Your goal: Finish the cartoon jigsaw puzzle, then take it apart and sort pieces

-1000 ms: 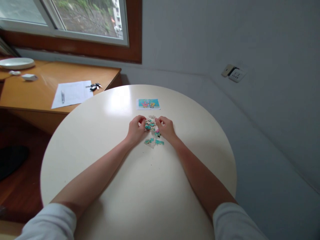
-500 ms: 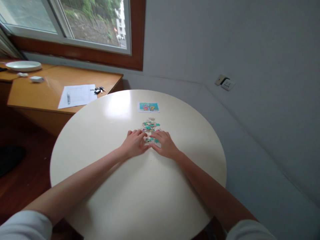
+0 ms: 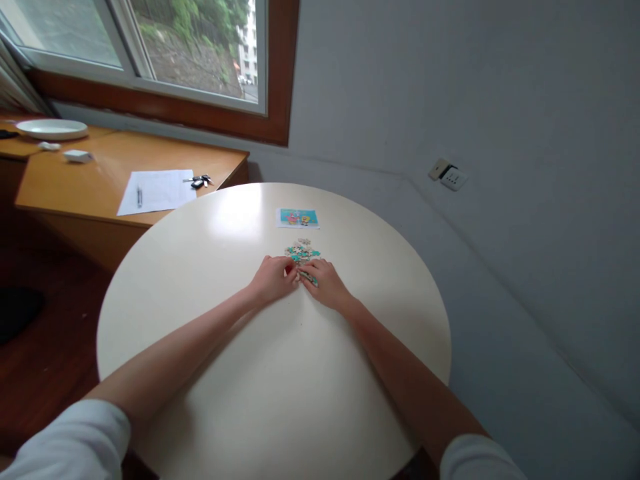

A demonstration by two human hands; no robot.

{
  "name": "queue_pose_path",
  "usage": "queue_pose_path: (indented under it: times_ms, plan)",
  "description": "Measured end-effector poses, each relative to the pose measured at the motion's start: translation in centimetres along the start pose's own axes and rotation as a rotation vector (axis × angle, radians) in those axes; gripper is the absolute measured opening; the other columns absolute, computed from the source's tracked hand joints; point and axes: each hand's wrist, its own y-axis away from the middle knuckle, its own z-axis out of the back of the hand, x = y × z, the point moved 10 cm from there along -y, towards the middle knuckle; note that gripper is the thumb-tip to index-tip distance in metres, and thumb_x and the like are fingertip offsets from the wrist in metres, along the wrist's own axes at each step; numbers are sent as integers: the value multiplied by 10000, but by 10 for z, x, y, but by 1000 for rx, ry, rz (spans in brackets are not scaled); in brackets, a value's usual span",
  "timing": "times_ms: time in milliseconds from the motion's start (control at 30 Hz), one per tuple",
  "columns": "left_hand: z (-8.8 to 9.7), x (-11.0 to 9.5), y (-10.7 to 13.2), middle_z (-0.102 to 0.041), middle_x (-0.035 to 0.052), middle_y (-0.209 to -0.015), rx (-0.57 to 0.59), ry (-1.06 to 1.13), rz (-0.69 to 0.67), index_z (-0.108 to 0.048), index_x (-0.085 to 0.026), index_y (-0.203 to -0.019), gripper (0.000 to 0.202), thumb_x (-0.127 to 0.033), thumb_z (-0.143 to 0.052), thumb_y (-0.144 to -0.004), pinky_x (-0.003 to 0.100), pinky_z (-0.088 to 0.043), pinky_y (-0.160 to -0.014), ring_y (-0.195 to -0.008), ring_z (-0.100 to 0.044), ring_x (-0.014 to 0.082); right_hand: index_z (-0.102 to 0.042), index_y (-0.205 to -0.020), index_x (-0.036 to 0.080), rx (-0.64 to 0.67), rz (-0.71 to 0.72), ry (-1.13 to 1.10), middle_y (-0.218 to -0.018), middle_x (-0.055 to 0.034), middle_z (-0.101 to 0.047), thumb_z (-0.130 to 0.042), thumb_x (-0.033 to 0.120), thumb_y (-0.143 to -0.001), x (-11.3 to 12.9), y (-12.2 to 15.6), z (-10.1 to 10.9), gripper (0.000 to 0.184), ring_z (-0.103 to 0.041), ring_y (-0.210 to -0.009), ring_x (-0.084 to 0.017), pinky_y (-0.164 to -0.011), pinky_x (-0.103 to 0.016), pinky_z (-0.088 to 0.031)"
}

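Observation:
A small heap of jigsaw puzzle pieces (image 3: 301,252), teal and pale, lies around the middle of the round white table (image 3: 280,387). At the near edge of the heap my left hand (image 3: 275,277) has its fingers curled in, their tips closed at the pieces. My right hand (image 3: 327,283) faces it, with teal and pale pieces gathered between thumb and fingers. The fingertips of both hands almost meet and hide part of the heap. Beyond the pieces lies a flat picture card (image 3: 299,218) with a pink and a yellow cartoon figure on blue.
A wooden desk (image 3: 100,183) on the left carries a paper sheet (image 3: 160,193) with a pen, a bunch of keys (image 3: 200,181), a small white box (image 3: 77,156) and a white plate (image 3: 53,129). A wall with a socket (image 3: 454,178) rises behind the table.
Both hands have drawn closer together, their fingers closing in on the near pieces. The gap that showed several pieces between my hands has narrowed. The view has shifted slightly.

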Motion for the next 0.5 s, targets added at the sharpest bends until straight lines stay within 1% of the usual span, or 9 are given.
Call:
queue_pose_path:
  times_ms: [67, 133, 233, 300, 367, 433, 500]
  plan:
    - [5, 11, -1, -504, -21, -539, -91, 114, 57, -485, -166, -568, 225, -265, -452, -767, 249, -331, -587, -538, -436, 103, -661, -981, 191, -38, -13, -42, -968, -80, -658, -517, 217, -857, -5, -6, 0, 192, -557, -932, -206, -810, -350, -419]
    - [6, 20, 0, -451, -33, -512, -141, 205, 82, -456, -166, -545, 256, -292, -459, -768, 228, -306, -539, -517, -395, 90, -664, -976, 189, -82, -27, -121, -959, -81, -675, -493, 214, -870, -11, -9, 3, 203, -585, -913, -199, -807, -343, -441]
    - [4, 24, 1, -396, -46, -497, -154, 270, 79, -423, -166, -527, 292, -318, -474, -770, 218, -283, -517, -510, -351, 80, -664, -999, 190, -168, -78, -287, -975, -86, -689, -487, 256, -873, -22, -6, 10, 227, -618, -907, -192, -791, -321, -477]
    - [5, 25, 2, -372, -51, -491, -154, 288, 84, -409, -166, -521, 304, -320, -483, -772, 217, -274, -511, -507, -332, 77, -662, -1025, 198, -217, -149, -384, -981, -82, -693, -488, 298, -868, -32, -2, 13, 255, -638, -857, -187, -750, -309, -499]
    - [6, 23, 2, -361, -54, -489, -154, 304, 88, -398, -167, -519, 309, -317, -494, -771, 218, -271, -507, -505, -323, 76, -650, -1070, 196, -231, -229, -463, -896, -70, -703, -470, 342, -871, -40, 2, 12, 305, -646, -742, -176, -685, -301, -512]
    - [9, 21, 2, -365, -52, -497, -162, 327, 90, -400, -168, -524, 308, -318, -502, -773, 219, -276, -508, -509, -323, 78, -628, -1122, 182, -220, -286, -533, -757, -50, -689, -441, 386, -880, -44, 4, 8, 368, -633, -635, -159, -635, -289, -512]
    - [12, 19, 3, -376, -49, -508, -179, 347, 86, -416, -169, -533, 299, -320, -511, -773, 221, -287, -513, -518, -334, 81, -609, -1148, 164, -212, -318, -592, -647, -28, -652, -418, 432, -885, -44, 4, 5, 422, -623, -593, -149, -613, -276, -508]
